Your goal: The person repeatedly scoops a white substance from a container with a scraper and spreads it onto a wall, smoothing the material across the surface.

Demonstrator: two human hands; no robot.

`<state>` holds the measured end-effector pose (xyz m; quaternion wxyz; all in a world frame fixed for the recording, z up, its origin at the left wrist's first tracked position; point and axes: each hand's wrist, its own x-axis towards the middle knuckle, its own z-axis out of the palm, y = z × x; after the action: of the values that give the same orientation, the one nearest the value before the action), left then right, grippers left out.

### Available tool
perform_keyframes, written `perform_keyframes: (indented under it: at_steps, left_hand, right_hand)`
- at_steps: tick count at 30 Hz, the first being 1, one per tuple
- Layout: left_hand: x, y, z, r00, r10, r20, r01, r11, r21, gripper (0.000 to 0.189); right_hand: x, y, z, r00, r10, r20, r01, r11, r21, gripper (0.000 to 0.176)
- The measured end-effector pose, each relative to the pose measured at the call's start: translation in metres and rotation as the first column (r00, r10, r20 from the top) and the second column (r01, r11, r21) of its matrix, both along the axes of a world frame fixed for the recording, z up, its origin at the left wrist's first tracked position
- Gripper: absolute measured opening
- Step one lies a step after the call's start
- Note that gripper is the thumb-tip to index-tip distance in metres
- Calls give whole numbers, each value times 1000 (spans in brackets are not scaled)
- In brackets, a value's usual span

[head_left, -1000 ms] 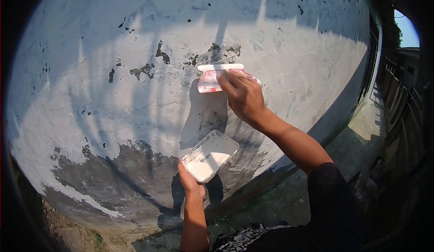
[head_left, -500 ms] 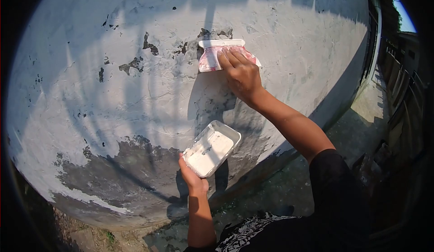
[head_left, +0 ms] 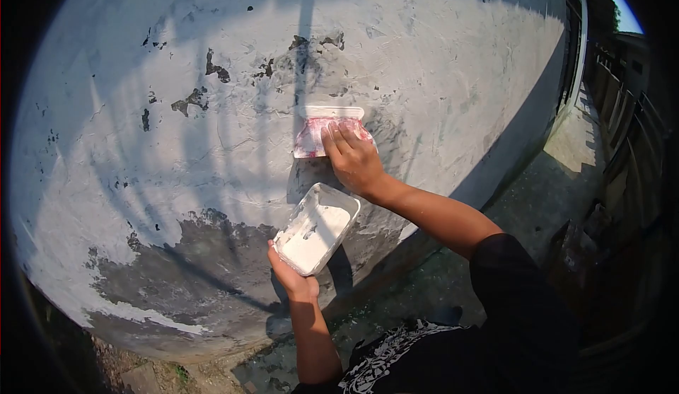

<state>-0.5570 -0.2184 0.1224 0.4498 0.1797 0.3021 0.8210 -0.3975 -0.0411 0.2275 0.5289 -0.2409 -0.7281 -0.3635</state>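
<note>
My right hand (head_left: 353,159) grips a wide putty scraper (head_left: 308,139) with a red-and-white smeared body and a white upper edge. The scraper is against the grey-white wall (head_left: 240,111), below some dark chipped patches. Lower down, my left hand (head_left: 296,278) is closed around the lower left side of a white plastic tub (head_left: 353,204). White putty (head_left: 318,242) lies inside the tub, crossed by a strip of shadow. The tub is tilted, its open side facing me.
Bare dark grey plaster (head_left: 191,270) shows on the lower wall. A concrete path (head_left: 523,196) runs along the wall's foot to the right, with a fence (head_left: 622,125) beyond it. Soil and stones (head_left: 152,376) lie at the lower left.
My right hand has drawn the scraper down the wall, closer to the tub. The tub and my left hand sit slightly further left and higher in view.
</note>
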Motion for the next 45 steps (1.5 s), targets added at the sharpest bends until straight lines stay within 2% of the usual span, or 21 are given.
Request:
perform_keyframes:
  at_steps: [1, 3, 7, 11, 13, 15, 17, 21, 24, 25, 28, 29, 31, 32, 33, 36, 38, 39, 41, 44, 45]
  left_hand:
    - [-1, -2, -2, 1000, -14, -6, 15, 1000, 17, 58]
    - [-2, -1, -2, 1000, -27, -13, 27, 999, 33, 58]
    - [-1, -5, -5, 1000, 2, 18, -2, 1000, -28, 58]
    - [-3, -4, -10, 1000, -21, -12, 21, 999, -29, 59]
    - [-5, -3, -10, 1000, -20, -14, 20, 1000, -18, 60]
    - [-5, -5, -11, 1000, -26, -13, 26, 999, -31, 60]
    - [-5, -4, -11, 999, -31, 28, 32, 999, -36, 59]
    - [-6, -11, -11, 999, -23, 31, 23, 999, -27, 58]
    - [-10, -11, -14, 999, -22, 32, 23, 999, -28, 57]
    - [-11, -11, -13, 999, -16, 32, 17, 999, -38, 57]
    - [-14, -12, -14, 999, 5, 41, -2, 998, -61, 58]
    - [-14, -12, -14, 998, 16, 54, -13, 997, -70, 58]
    - [-15, -12, -15, 998, 13, 56, -10, 999, -50, 58]
    - [-16, -13, -15, 998, 13, 59, -11, 999, -33, 58]
    - [-16, -15, -14, 998, 7, 62, -5, 999, -33, 58]
    - [-16, -17, -12, 995, 27, 101, -22, 998, -55, 58]
    - [-17, -17, -15, 998, -31, 55, 31, 1000, 1, 58]
    - [-15, -16, -14, 998, -30, 57, 30, 1000, 2, 58]
    - [-12, -15, -11, 998, 5, 65, -2, 999, -34, 57]
    - [-10, -14, -10, 999, -11, 48, 11, 1000, 7, 57]
    - [-9, -14, -10, 999, -11, 52, 10, 1000, 10, 57]
  right_hand:
    - [7, -9, 11, 1000, -3, -4, 3, 1000, 7, 35]
    - [27, -29, 32, 997, 73, 4, -69, 959, -273, 33]
    - [46, -1, 63, 965, -40, -259, -21, 973, -229, 27]
    - [40, -6, 47, 993, -14, -113, -14, 969, -245, 23]
    - [50, -24, 66, 955, 222, -196, -291, 824, -485, 15]
    - [58, -10, 88, 858, 208, -470, -482, 646, -593, 18]
    - [73, 34, 87, 864, 53, -500, -386, 707, -593, 21]
    - [103, 37, 82, 751, 28, -659, -556, 566, -609, 21]
    - [109, 27, 87, 803, 94, -588, -405, 811, -423, 17]
    - [102, 15, 95, 804, 100, -586, -407, 811, -421, 17]
    - [70, 10, 98, 859, 114, -499, -207, 969, -136, 34]
    - [54, 19, 82, 901, -23, -434, -84, 970, -226, 36]
    - [20, 38, 34, 976, -113, -188, 107, 993, -42, 48]
    - [8, 34, 8, 986, -122, -112, 110, 988, -106, 47]
    - [7, 25, -5, 996, -71, -58, 68, 997, -47, 46]
    - [33, -14, 14, 998, 55, 15, -53, 990, -130, 43]
    - [49, -26, 44, 990, 135, 32, -113, 921, -372, 41]
    - [53, -22, 60, 990, 135, 35, -113, 922, -371, 41]
    - [58, -2, 91, 984, 124, -124, -124, 992, 13, 39]
    - [48, 25, 82, 971, 9, -239, -31, 996, -89, 40]
    - [38, 24, 62, 986, -26, -167, 9, 994, -107, 40]
